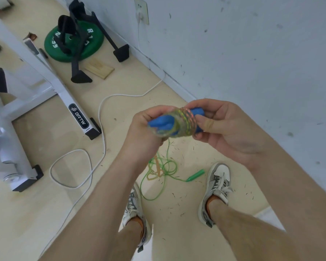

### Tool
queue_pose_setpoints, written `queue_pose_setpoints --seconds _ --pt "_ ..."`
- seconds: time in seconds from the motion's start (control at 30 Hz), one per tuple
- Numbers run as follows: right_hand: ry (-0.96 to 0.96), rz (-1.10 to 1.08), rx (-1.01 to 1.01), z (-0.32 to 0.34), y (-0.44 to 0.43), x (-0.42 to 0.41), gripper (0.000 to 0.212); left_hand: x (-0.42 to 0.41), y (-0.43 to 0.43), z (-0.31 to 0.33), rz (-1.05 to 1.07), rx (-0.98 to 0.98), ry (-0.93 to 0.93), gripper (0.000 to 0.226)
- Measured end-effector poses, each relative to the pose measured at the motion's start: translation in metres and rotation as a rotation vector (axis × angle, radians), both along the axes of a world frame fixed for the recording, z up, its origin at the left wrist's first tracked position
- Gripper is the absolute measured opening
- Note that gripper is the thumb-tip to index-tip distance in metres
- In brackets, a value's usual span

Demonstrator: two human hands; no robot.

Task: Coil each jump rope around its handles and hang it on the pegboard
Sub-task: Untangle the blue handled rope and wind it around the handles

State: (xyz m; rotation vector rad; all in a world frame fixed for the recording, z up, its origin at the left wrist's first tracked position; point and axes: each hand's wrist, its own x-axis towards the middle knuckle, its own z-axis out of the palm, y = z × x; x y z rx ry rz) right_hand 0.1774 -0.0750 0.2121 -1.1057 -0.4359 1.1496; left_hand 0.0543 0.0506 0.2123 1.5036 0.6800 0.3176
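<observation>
Above floor (45, 213), left fingers (153, 112) and right fingers (205, 108) grip blue handles (163, 124)

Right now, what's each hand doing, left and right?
Left hand: closed, gripping the blue handles at one end.
Right hand: closed, pinching the handles' other end, beside the coiled rope.

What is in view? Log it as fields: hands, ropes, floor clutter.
left hand: grips the left end of the blue handles
right hand: pinches their right end, beside the coil
coil: multicoloured rope wound round the handles, partly blurred
green rope: loose on the floor between the shoes
clutter: white cable, green plate, wood block
pegboard: not in view
</observation>
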Motion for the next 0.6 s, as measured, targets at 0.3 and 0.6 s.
queue_pose_setpoints --seconds 0.3,0.6 --pt "-0.301 -0.516 -0.363 -0.006 0.012 -0.012 0.017 0.005 -0.023 -0.021 -0.265 1.020 0.312 0.028" --pt "-1.087 -0.242 -0.498 -0.010 0.013 -0.014 0.020 0.000 -0.007 -0.015 -0.229 1.260 0.136 0.014"
